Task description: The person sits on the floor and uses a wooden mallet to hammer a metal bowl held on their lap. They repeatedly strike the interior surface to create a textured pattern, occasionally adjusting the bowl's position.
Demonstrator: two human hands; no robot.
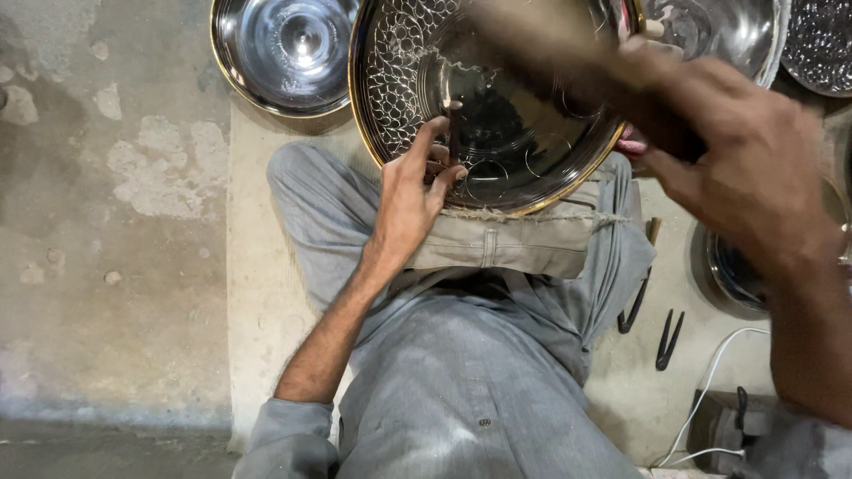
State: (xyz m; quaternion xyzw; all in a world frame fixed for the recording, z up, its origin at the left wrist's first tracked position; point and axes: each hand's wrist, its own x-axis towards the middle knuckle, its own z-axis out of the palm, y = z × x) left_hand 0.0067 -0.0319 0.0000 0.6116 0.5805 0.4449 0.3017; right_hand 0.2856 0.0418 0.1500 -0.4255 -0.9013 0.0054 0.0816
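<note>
STEP: chasing pattern into engraved metal tray (pixel 497 98) | left hand (pixel 410 191) grip clamped on punch (pixel 454 129), tray centre | right hand (pixel 745 168) at 3 o'clock, grip closed on blurred striking tool (pixel 550 44) | NEXT: likely needs square strike, punch steady.

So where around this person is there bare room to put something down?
Bare concrete floor lies open left of the pale mat. It is crowded above, where steel bowls adjoin the engraved tray on the lap, and right, where pliers and a white cable lie.
</note>
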